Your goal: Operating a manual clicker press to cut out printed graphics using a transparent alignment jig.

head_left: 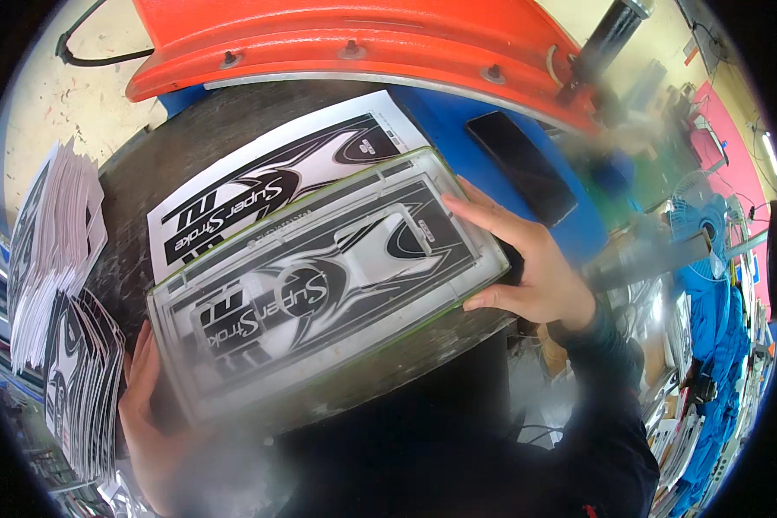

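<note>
Between my two hands lies a clear rectangular cutting die point(272, 341) with a raised rim, slanting up to the right. Black-and-white printed graphics show through it. My right hand point(527, 259) grips its right end, fingers along the far corner and thumb at the near edge. My left hand point(147, 406) is closed around the left end, with part of the palm blurred. Behind the die, and partly covered by it, a white printed sheet point(233, 177) with black shapes rests on the dark work surface point(138, 186). Whether the die touches the sheet I cannot tell.
A red machine beam point(354, 52) with bolts spans the far side. A black phone point(522, 164) lies on a blue board point(457, 129) at the right. Stacks of printed sheets point(56, 233) stand at the left. A blue fan point(699, 216) is farther right.
</note>
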A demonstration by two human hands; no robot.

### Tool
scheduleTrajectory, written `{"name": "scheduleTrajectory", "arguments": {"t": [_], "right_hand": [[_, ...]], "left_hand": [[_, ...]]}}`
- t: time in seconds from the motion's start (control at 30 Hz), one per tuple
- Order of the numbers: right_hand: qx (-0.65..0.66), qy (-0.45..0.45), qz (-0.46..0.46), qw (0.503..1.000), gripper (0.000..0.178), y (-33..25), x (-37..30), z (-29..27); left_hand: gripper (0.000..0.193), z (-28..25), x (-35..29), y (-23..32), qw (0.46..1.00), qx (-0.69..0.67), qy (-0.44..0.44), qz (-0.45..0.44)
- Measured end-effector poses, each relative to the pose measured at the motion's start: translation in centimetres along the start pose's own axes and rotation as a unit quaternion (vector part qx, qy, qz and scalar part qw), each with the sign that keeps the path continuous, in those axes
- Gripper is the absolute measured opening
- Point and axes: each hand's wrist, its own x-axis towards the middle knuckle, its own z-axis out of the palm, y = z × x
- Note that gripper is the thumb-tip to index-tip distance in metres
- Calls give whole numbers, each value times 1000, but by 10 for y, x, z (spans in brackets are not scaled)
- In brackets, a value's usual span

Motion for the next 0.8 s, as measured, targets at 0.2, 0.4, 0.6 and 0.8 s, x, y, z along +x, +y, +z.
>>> {"name": "scheduleTrajectory", "arguments": {"t": [0.2, 0.4, 0.6, 0.8], "right_hand": [[-38, -15, 2, 999, 86, 0, 0, -3], [-34, 21, 40, 998, 90, 2, -3, 2], [-3, 34, 53, 998, 93, 3, -2, 4], [-2, 41, 49, 998, 94, 7, -5, 7]], "left_hand": [[101, 0, 7, -9, 998, 43, -20, 29], [99, 1, 7, -12, 995, 81, -10, 60], [100, -6, -2, 0, 994, 101, -34, 26], [100, -4, 0, -9, 994, 90, -51, 37]]}}
